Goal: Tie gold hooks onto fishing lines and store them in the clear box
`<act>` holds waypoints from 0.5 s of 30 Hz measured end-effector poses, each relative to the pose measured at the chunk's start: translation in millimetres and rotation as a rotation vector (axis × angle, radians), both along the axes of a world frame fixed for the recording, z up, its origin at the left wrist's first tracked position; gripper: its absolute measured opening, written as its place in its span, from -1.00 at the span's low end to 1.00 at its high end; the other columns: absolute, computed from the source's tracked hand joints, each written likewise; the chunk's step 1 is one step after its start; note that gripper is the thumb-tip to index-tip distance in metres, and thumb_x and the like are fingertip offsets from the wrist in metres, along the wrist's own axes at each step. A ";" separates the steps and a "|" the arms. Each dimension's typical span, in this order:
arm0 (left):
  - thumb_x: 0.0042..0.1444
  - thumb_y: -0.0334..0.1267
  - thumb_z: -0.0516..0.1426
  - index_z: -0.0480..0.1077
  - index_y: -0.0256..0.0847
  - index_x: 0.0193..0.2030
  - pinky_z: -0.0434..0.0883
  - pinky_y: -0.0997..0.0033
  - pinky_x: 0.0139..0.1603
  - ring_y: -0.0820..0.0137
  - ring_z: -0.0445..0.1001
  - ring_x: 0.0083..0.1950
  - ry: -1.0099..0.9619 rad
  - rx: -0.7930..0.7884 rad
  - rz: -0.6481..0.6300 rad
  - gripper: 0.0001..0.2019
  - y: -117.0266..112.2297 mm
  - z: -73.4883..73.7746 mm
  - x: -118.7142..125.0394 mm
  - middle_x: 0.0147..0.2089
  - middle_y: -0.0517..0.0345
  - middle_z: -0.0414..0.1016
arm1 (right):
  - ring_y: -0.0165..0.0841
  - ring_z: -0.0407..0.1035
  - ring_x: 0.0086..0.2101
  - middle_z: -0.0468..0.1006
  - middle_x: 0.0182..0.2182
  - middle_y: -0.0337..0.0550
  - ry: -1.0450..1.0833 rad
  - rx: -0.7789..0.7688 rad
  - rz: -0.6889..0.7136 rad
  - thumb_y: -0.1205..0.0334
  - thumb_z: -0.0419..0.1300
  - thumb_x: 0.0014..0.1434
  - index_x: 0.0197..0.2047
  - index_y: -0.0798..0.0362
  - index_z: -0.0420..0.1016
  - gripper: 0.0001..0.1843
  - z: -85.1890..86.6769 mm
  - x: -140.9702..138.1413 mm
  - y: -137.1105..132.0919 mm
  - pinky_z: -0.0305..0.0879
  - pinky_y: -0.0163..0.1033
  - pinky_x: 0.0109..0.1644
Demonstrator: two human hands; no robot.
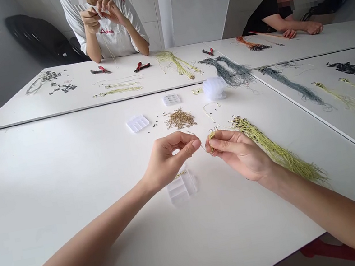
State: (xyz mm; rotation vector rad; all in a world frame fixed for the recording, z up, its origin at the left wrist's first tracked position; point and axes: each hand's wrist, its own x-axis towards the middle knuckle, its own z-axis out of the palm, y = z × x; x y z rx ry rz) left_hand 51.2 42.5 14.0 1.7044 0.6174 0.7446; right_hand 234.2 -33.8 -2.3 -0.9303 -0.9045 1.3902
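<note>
Thin yellow-green cord bundle (279, 154) w/ tiny dark hooks (243, 128) is lying on white tabletop (80, 242), just beside my right hand (241, 154). Soft, light, tangly stuff; best held near hook ends. Right fingers (218, 144) are pinching a few strands (212, 138); left fingers (193, 145) are pinching narrow on what looks like thin gold wire (203, 147).

The left hand (168, 162) reaches in from seven o'clock, its fingertips (192, 144) pinched together; the right hand (239, 156) comes from five o'clock, its fingers (221, 145) curled, nearly meeting the left.
</note>
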 end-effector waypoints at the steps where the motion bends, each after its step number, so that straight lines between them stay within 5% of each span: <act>1: 0.18 -0.14 0.21 0.53 -0.26 -0.25 0.35 0.40 -0.25 0.39 0.42 -0.25 0.001 0.034 -0.004 -0.79 -1.1 0.4 0.0 -0.26 0.04 0.56 | -0.38 0.32 -0.29 0.52 -0.39 -0.19 -0.005 -0.012 0.019 0.24 0.32 0.13 -0.39 0.00 0.59 -0.93 -0.2 -0.3 -0.2 0.23 -0.24 -0.16; 7: 0.20 -0.19 0.20 0.54 -0.22 -0.27 0.36 0.32 -0.16 0.35 0.46 -0.24 -0.035 0.110 -0.060 -0.84 -4.9 -2.4 0.3 -0.33 0.07 0.54 | -0.39 0.33 -0.34 0.53 -0.44 -0.21 -0.029 -0.035 0.093 0.24 0.35 0.10 -0.34 -0.02 0.63 -0.97 -1.3 -1.4 -1.7 0.23 -0.22 -0.19; 15: 0.16 -0.24 0.24 0.50 -0.27 -0.25 0.41 0.29 -0.17 0.35 0.51 -0.28 -0.138 -0.026 -0.081 -0.88 -7.1 -8.8 3.0 -0.35 0.09 0.50 | -0.38 0.35 -0.34 0.55 -0.43 -0.20 -0.075 -0.041 0.105 0.25 0.36 0.08 -0.34 -0.02 0.66 -0.96 1.0 -2.0 -2.7 0.23 -0.19 -0.18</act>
